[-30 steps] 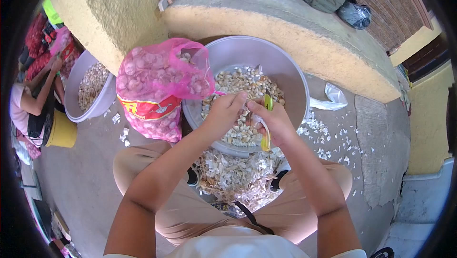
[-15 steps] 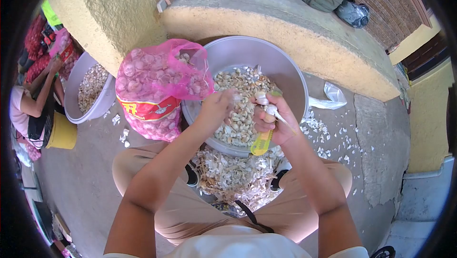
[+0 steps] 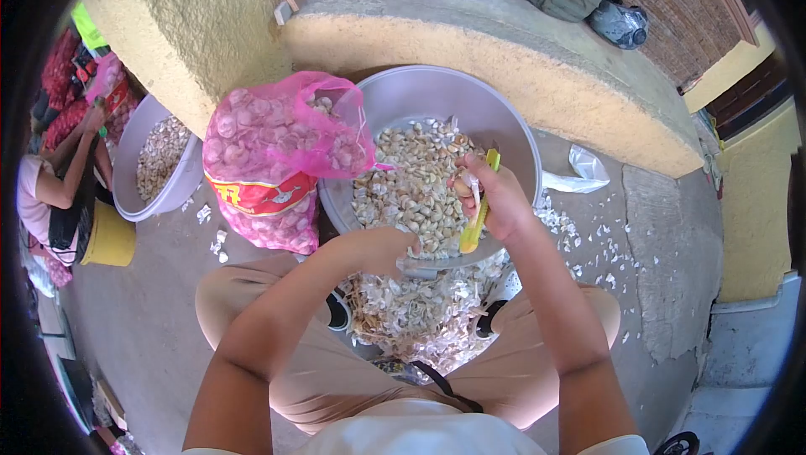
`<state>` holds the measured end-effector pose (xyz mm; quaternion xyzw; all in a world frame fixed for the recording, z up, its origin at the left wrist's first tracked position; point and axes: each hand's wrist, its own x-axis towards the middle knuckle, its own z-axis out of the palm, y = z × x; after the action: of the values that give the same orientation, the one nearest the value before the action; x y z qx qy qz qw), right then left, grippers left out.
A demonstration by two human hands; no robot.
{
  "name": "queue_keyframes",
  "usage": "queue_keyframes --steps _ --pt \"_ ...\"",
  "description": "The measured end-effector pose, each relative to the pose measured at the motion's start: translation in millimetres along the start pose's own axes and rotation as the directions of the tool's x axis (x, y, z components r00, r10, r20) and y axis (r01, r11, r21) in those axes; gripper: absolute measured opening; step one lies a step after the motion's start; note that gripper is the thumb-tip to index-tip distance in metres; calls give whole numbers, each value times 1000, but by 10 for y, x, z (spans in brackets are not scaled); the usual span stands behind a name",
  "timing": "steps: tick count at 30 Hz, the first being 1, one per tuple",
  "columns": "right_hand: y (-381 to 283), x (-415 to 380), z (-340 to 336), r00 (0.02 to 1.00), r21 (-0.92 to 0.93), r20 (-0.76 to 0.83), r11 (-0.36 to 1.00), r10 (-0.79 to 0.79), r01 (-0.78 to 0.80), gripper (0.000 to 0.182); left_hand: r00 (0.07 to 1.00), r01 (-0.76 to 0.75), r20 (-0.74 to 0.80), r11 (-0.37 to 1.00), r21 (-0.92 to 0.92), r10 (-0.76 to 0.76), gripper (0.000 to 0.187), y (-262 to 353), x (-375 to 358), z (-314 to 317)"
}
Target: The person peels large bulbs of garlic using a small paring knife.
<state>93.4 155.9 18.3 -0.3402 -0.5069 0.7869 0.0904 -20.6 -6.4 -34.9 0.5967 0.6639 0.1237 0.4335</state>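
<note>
Garlic cloves (image 3: 428, 190) fill the middle of a wide grey basin (image 3: 504, 111). Over its right side, my right hand (image 3: 504, 201) is closed round a yellow-green cutter (image 3: 476, 224) and a piece of garlic. My left hand (image 3: 382, 248) hangs at the basin's near rim, above a heap of papery peelings (image 3: 411, 312); its fingers point down and are partly hidden, and what they hold, if anything, does not show. A pink mesh bag of garlic bulbs (image 3: 252, 132) leans against the basin's left side.
At the left, a person (image 3: 50, 186) sits by another basin of cloves (image 3: 164, 157) and a yellow bucket (image 3: 109, 235). A low concrete ledge (image 3: 504, 35) curves behind my basin. White plastic (image 3: 583, 171) and scattered skins lie on the floor at the right.
My left hand has moved down and towards me from over the cloves to the near rim. My right hand has turned, and the cutter now points up and to the right.
</note>
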Motion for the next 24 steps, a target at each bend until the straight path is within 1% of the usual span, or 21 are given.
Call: queue_keyframes --steps 2,3,4,5,7,8,11,14,17,18,19,20,22,23,24 --pt "34 5 27 999 -49 -23 998 -49 48 26 990 64 -114 991 -118 -78 39 68 26 -21" --pt "70 11 38 996 -63 -20 995 -84 82 25 952 8 -304 991 -134 -49 38 134 9 -74" --pt "104 11 53 993 -74 -18 990 -117 116 24 877 -49 -480 989 -138 -23 37 225 -26 -161" --pt "128 1 79 995 -62 -2 993 -96 96 24 769 -105 -639 986 -130 -2 36 284 -39 -214" --pt "168 -27 140 998 -40 36 998 -54 56 25 722 -152 -671 985 84 169 34 321 -22 -222" --pt "230 -4 134 1000 -40 -13 999 11 -12 25 694 -169 -674 967 191 254 34 338 -22 -219" --pt "265 -29 183 999 -99 -34 995 21 -24 26 727 -97 -638 957 272 255 29 417 -46 -231" --pt "264 -44 198 999 -172 -32 985 16 -22 27 681 -141 -621 901 410 389 22 330 7 -211" --pt "236 -95 257 1000 -49 -3 998 28 -28 27 609 -307 -723 937 165 327 23 285 46 -175" --pt "227 -98 260 999 -16 34 1000 14 -14 27 665 -368 -726 923 -113 176 26 290 44 -187" --pt "213 -97 258 997 17 71 1000 -1 0 28 728 -399 -685 834 -382 35 28 302 41 -210" --pt "198 -102 254 994 52 106 999 -18 13 28 793 -398 -603 677 -619 -85 30 311 43 -227" --pt "150 -127 239 984 111 177 994 -16 -4 30 818 -464 -553 388 -796 -157 34 297 40 -254" --pt "126 -142 239 977 141 213 990 -16 -14 31 834 -478 -519 224 -849 -186 35 290 35 -264" --pt "103 -170 247 977 125 215 992 -18 -10 32 841 -483 -515 197 -853 -167 36 297 27 -271"
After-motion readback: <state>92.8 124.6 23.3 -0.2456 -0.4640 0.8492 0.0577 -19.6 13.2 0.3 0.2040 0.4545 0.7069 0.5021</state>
